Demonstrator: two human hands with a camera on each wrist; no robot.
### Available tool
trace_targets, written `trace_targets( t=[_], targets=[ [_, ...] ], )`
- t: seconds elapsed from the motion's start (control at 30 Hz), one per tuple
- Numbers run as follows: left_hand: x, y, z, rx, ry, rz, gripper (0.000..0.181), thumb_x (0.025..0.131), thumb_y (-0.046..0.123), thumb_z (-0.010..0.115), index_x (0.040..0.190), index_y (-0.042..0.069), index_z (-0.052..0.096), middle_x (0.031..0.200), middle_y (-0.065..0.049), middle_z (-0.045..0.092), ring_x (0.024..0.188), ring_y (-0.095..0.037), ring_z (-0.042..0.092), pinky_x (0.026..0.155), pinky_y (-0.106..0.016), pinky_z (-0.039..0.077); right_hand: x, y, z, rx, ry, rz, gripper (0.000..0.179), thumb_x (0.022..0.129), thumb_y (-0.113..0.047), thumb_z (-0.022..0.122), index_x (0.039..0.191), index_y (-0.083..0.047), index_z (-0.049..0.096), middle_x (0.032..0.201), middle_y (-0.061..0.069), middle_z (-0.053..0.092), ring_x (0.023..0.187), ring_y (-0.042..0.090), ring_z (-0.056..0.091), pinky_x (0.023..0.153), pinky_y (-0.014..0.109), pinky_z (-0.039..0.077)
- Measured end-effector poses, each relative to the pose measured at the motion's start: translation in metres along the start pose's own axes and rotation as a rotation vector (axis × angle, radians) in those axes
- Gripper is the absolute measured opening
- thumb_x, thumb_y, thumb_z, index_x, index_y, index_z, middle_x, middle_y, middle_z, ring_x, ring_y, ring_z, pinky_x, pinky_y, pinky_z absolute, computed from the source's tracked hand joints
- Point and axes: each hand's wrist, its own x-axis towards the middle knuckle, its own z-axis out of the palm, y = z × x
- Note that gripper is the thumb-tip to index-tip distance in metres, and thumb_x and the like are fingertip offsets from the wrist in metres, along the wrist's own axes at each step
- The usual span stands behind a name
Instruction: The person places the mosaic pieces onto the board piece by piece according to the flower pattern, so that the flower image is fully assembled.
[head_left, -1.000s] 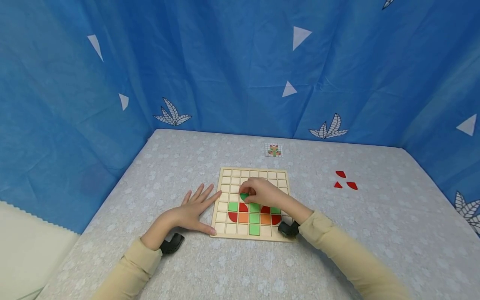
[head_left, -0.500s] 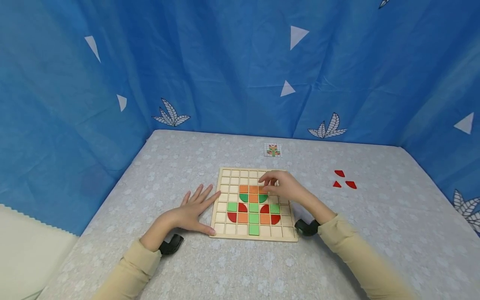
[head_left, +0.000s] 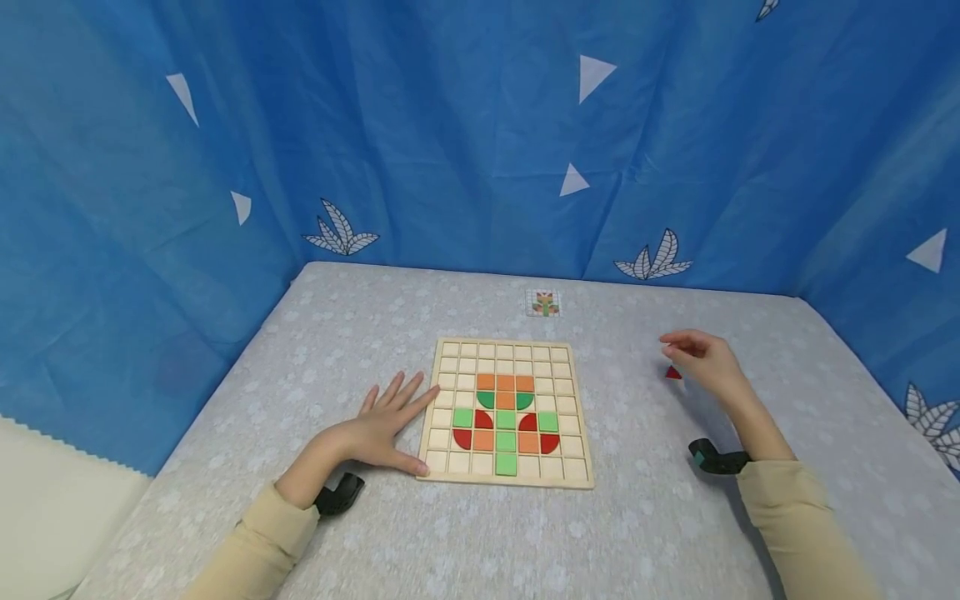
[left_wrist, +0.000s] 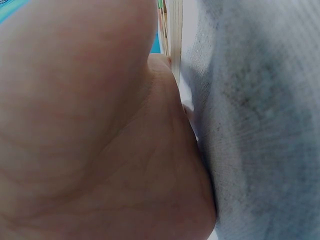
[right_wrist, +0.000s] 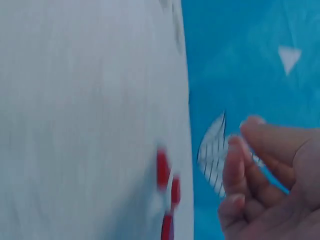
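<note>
My left hand (head_left: pixel 378 429) lies spread at the left side of a wooden grid board (head_left: pixel 448 365), with thumb and index fingertip touching its edge. Orange, green and red pieces form a flower-like pattern in the grid, including orange squares (head_left: pixel 506 383) along the top and light green squares (head_left: pixel 506 442) down the middle. Over to the right, my right hand (head_left: pixel 705 360) hovers with loosely bent fingers and nothing between them. Beneath it lies a red triangle (head_left: pixel 673 373). The right wrist view shows blurred red pieces (right_wrist: pixel 163 167) on the table, apart from the fingers; in the head view the hand covers the others.
A small card (head_left: pixel 543 303) printed with a flower pattern on a grid lies behind the board. Patterned grey cloth (head_left: pixel 465 533) covers the table. Blue curtain (head_left: pixel 465 125) hangs along the back and sides.
My right hand has left the board and moved right to above the red pieces. It uncovered the orange squares and green quarter-rounds it had partly hidden. My left hand stays in place.
</note>
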Motion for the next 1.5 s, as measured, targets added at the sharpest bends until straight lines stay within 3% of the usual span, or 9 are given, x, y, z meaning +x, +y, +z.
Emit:
trace_targets(
  t=[0.13,0.3,0.43,0.63,0.9,1.1,1.23,1.4,1.5],
  targets=[
    [-0.001,0.001,0.001,0.003,-0.005,-0.005,0.110,0.071,0.061,0.071,0.152,0.012,0.014,0.154,-0.017,-0.003,0.137,-0.039,-0.012,0.102,-0.061,-0.008,-0.003,0.019,-0.014,-0.139,0.061,0.134,0.035,0.092,-0.021,0.061,0.117,0.003,0.059,0.107,0.020,0.057,0.092,0.033,0.052,0.063,0.038,0.050],
    [-0.001,0.001,0.001,0.000,-0.005,-0.002,0.110,0.072,0.061,0.070,0.152,0.012,0.014,0.154,-0.017,-0.003,0.137,-0.039,-0.012,0.102,-0.061,-0.007,-0.006,0.035,-0.022,-0.288,-0.043,0.157,0.040,0.089,-0.019,0.065,0.113,0.011,0.054,0.104,0.032,0.053,0.091,0.043,0.049,0.069,0.047,0.047],
    [-0.001,0.001,0.000,-0.001,-0.005,-0.003,0.110,0.071,0.061,0.071,0.152,0.012,0.014,0.154,-0.017,-0.003,0.137,-0.039,-0.012,0.102,-0.062,-0.007,-0.004,0.043,-0.021,-0.305,-0.031,0.178,0.032,0.087,-0.013,0.067,0.106,0.010,0.055,0.095,0.028,0.054,0.083,0.039,0.049,0.067,0.044,0.045],
    [0.002,0.000,-0.001,-0.002,0.001,0.003,0.110,0.072,0.061,0.071,0.152,0.013,0.013,0.154,-0.017,-0.004,0.137,-0.038,-0.013,0.102,-0.061,-0.008,-0.001,0.045,-0.020,-0.303,0.028,0.181,0.026,0.087,-0.010,0.066,0.101,0.007,0.052,0.087,0.021,0.052,0.076,0.033,0.048,0.061,0.036,0.043],
    [0.001,0.000,-0.001,-0.004,0.001,0.003,0.110,0.071,0.062,0.070,0.152,0.013,0.014,0.154,-0.017,-0.004,0.137,-0.038,-0.013,0.102,-0.061,-0.008,-0.004,0.038,-0.019,-0.294,0.032,0.196,0.021,0.088,-0.008,0.064,0.099,0.006,0.053,0.089,0.023,0.054,0.078,0.035,0.049,0.061,0.034,0.043],
    [-0.001,-0.001,0.000,-0.011,0.004,0.002,0.110,0.071,0.062,0.071,0.152,0.013,0.014,0.154,-0.017,-0.003,0.137,-0.038,-0.013,0.102,-0.061,-0.008,-0.004,0.027,-0.016,-0.245,0.037,0.129,0.020,0.090,-0.007,0.062,0.105,0.006,0.058,0.094,0.024,0.059,0.076,0.031,0.052,0.055,0.027,0.043],
    [0.000,-0.002,0.001,-0.010,0.005,0.004,0.110,0.071,0.062,0.070,0.152,0.013,0.014,0.154,-0.016,-0.003,0.137,-0.037,-0.013,0.102,-0.060,-0.008,0.000,0.015,-0.011,-0.170,0.032,0.080,0.024,0.092,-0.009,0.061,0.109,0.007,0.058,0.098,0.023,0.060,0.081,0.032,0.054,0.062,0.032,0.046],
    [0.000,-0.002,0.001,-0.006,0.002,0.001,0.110,0.071,0.062,0.070,0.152,0.014,0.014,0.154,-0.016,-0.003,0.137,-0.037,-0.013,0.102,-0.060,-0.008,0.011,-0.001,0.004,-0.076,0.023,0.067,0.021,0.090,-0.014,0.065,0.104,0.001,0.061,0.094,0.017,0.063,0.081,0.028,0.056,0.058,0.042,0.050],
    [0.000,-0.001,0.001,-0.007,-0.001,-0.001,0.110,0.071,0.062,0.071,0.152,0.013,0.014,0.154,-0.016,-0.003,0.137,-0.037,-0.013,0.102,-0.060,-0.008,0.015,-0.015,0.017,-0.028,0.005,0.037,0.020,0.089,-0.015,0.067,0.102,0.000,0.062,0.091,0.015,0.065,0.079,0.027,0.057,0.057,0.039,0.050]
  ],
)
